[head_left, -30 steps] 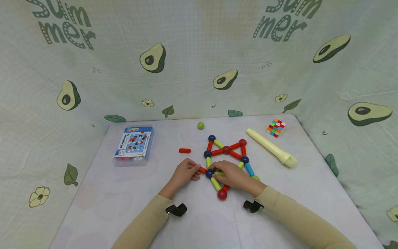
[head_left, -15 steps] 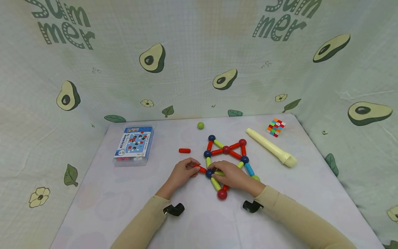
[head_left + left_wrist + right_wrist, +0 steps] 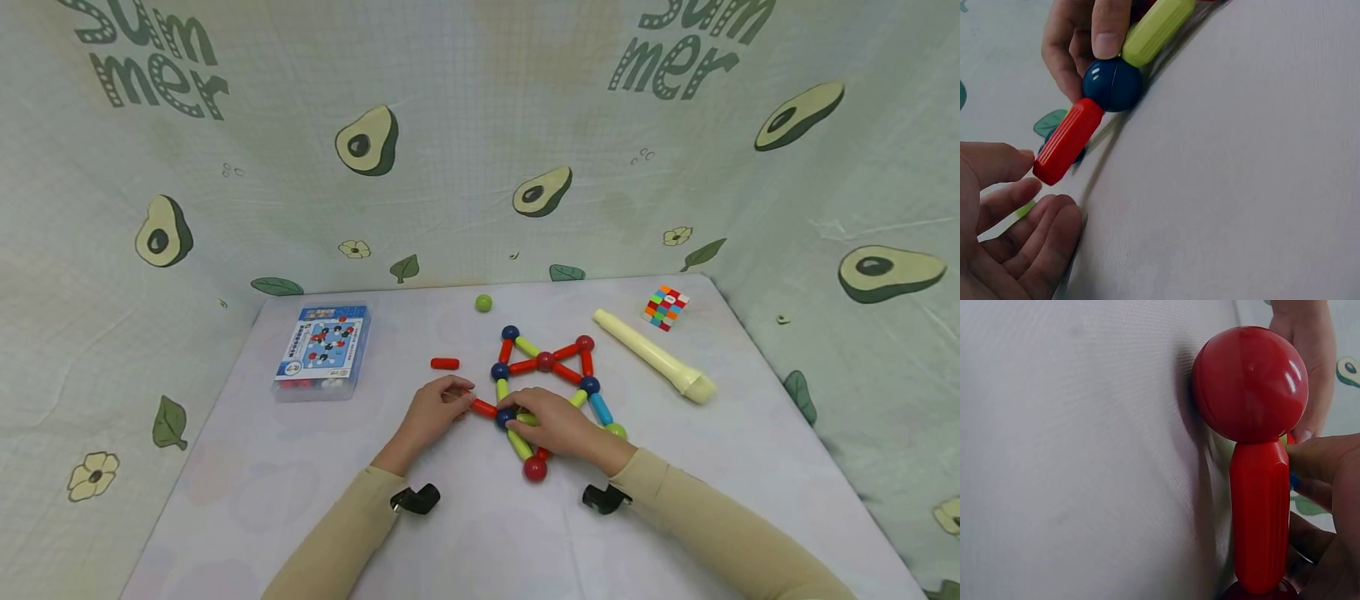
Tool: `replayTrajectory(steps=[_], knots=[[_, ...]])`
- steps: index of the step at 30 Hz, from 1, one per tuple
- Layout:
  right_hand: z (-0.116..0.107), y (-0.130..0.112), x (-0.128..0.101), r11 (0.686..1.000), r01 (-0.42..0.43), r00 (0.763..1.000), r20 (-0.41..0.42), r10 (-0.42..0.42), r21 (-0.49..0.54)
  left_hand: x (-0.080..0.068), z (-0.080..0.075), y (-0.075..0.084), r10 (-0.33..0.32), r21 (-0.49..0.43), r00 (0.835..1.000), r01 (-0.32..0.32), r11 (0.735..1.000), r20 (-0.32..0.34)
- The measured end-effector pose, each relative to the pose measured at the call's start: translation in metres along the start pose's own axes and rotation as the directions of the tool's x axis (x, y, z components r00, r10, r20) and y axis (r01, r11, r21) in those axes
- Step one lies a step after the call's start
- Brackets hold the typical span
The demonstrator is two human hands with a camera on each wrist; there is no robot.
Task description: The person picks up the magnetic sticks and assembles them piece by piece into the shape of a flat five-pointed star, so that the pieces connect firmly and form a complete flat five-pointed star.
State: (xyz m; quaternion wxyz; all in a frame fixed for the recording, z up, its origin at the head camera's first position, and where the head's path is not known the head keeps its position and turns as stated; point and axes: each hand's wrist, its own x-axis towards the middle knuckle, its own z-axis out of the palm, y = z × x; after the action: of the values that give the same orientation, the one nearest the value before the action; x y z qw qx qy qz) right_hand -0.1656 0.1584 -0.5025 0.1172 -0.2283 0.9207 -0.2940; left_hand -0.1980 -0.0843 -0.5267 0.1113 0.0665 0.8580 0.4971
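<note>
A magnetic stick-and-ball figure of red, yellow-green and blue sticks lies mid-table. My right hand (image 3: 558,423) pinches its dark blue ball (image 3: 506,418) at the left corner. From that ball a red stick (image 3: 1067,142) points out toward my left hand (image 3: 432,410). In the left wrist view the left thumb and index fingertips (image 3: 1022,157) are right at the stick's free end, spread a little, the other fingers loosely bent. A yellow-green stick (image 3: 519,444) runs from the blue ball to a red ball (image 3: 535,469) nearest me. That red ball and a red stick (image 3: 1260,515) fill the right wrist view.
A loose red stick (image 3: 445,364) lies beyond the left hand, and a green ball (image 3: 483,303) farther back. At left sits a boxed set (image 3: 318,354). A pale yellow stick-like tube (image 3: 652,354) and a colourful puzzle cube (image 3: 665,307) are at right.
My left hand has drawn back slightly to the left and its fingers have loosened, so more of the red stick shows. The right hand stays at the blue ball.
</note>
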Motion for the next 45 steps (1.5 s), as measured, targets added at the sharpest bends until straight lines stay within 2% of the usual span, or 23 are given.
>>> replayTrajectory(steps=[3, 5, 8, 10, 13, 17, 19, 22, 27, 31, 34, 39, 41, 45], knots=[[0.001, 0.0, 0.0, 1.0, 0.003, 1.0, 0.004, -0.003, 0.007, 0.005, -0.006, -0.005, 0.009, 0.03, 0.995, -0.006, 1.0, -0.1], [0.001, 0.0, 0.0, 1.0, 0.003, 1.0, 0.006, -0.003, 0.011, 0.009, -0.011, -0.009, 0.033, 0.062, 0.986, -0.023, 0.998, -0.164], [0.002, 0.001, 0.0, 1.0, 0.007, 1.0, 0.005, -0.007, 0.01, 0.016, -0.018, -0.014, 0.078, 0.12, 0.97, -0.051, 0.991, -0.228], [0.003, 0.002, 0.0, 1.0, 0.005, 1.0, 0.001, -0.005, 0.001, 0.02, -0.022, -0.014, 0.099, 0.195, 0.963, -0.05, 0.979, -0.252], [0.003, 0.003, 0.0, 1.0, 0.005, 1.0, -0.008, -0.005, -0.01, 0.025, -0.025, -0.013, 0.125, 0.344, 0.96, -0.032, 0.939, -0.251], [0.002, 0.003, 0.0, 1.0, 0.009, 1.0, -0.011, -0.009, -0.008, 0.03, -0.027, -0.011, 0.158, 0.535, 0.969, -0.032, 0.844, -0.191], [0.002, 0.002, -0.001, 1.0, 0.011, 1.0, -0.008, -0.011, -0.003, 0.032, -0.027, -0.011, 0.164, 0.589, 0.973, -0.04, 0.807, -0.16], [0.002, 0.002, -0.001, 1.0, 0.011, 1.0, -0.005, -0.011, 0.006, 0.036, -0.027, -0.013, 0.174, 0.623, 0.974, -0.046, 0.781, -0.147], [0.003, 0.003, 0.0, 1.0, 0.014, 1.0, -0.012, -0.014, -0.002, 0.038, -0.028, -0.014, 0.216, 0.614, 0.963, -0.072, 0.786, -0.164], [0.003, 0.004, -0.001, 1.0, 0.014, 1.0, -0.014, -0.014, -0.005, 0.038, -0.027, -0.014, 0.207, 0.593, 0.965, -0.074, 0.802, -0.16], [0.002, 0.003, -0.002, 1.0, 0.01, 1.0, -0.015, -0.01, -0.002, 0.038, -0.025, -0.014, 0.186, 0.556, 0.971, -0.072, 0.828, -0.151], [0.003, 0.003, -0.002, 1.0, 0.011, 1.0, -0.018, -0.011, -0.008, 0.039, -0.02, -0.01, 0.181, 0.472, 0.977, -0.108, 0.875, -0.112], [0.003, 0.003, -0.002, 1.0, 0.012, 1.0, -0.02, -0.012, -0.01, 0.039, -0.018, -0.007, 0.187, 0.454, 0.978, -0.127, 0.882, -0.09], [0.003, 0.003, -0.001, 1.0, 0.01, 1.0, -0.021, -0.01, -0.011, 0.04, -0.015, -0.002, 0.194, 0.468, 0.98, -0.149, 0.871, -0.051]])
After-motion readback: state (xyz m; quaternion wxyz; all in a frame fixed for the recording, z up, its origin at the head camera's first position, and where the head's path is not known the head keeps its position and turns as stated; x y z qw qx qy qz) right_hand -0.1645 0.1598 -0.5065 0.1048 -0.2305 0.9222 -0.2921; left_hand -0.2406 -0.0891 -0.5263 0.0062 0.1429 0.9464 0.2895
